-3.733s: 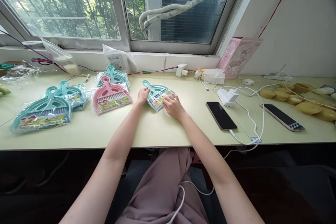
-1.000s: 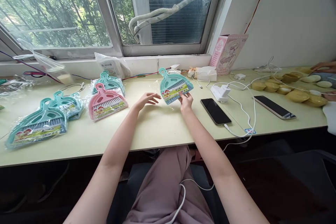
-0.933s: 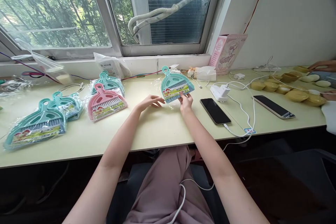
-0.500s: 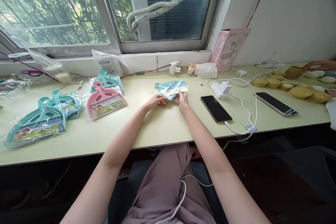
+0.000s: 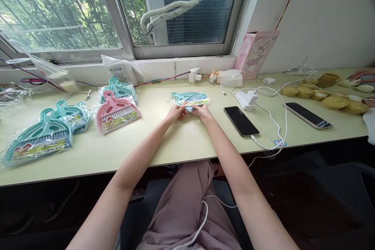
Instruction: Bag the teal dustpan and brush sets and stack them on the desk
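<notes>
A long pale-green table (image 5: 181, 144) runs beneath a wide sliding window (image 5: 117, 11) with grey frames. Daylight and green foliage show through the glass. A plain white wall (image 5: 328, 15) stands at right.

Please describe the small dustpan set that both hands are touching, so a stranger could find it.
On the pale green desk under the window, it is the teal dustpan set left of the black phone. Unlike the packs further left, it lies alone.
</notes>
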Demonstrator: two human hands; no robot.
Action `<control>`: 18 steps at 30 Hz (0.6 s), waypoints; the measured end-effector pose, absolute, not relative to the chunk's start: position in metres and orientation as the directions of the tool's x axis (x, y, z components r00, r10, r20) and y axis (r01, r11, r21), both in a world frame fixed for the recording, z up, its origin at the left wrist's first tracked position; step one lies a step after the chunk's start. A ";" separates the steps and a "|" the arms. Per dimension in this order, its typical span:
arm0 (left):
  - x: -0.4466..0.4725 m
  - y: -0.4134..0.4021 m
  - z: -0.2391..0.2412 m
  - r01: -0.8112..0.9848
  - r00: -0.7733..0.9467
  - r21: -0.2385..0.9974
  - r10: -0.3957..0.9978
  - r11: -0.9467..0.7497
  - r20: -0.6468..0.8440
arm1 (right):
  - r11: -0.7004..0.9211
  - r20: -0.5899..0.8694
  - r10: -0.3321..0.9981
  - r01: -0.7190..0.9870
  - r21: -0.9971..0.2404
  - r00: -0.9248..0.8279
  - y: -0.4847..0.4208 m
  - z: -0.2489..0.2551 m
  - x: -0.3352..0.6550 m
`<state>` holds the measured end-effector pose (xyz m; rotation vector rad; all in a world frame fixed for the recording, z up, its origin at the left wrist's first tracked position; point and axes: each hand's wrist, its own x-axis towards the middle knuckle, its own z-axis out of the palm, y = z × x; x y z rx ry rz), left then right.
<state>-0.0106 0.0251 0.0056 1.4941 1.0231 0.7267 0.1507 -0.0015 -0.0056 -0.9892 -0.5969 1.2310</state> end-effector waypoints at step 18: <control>-0.063 0.065 0.014 -0.168 0.133 0.984 0.991 0.055 -0.033 | -0.040 -0.295 0.895 -0.598 -0.800 0.335 -0.008 0.011 0.176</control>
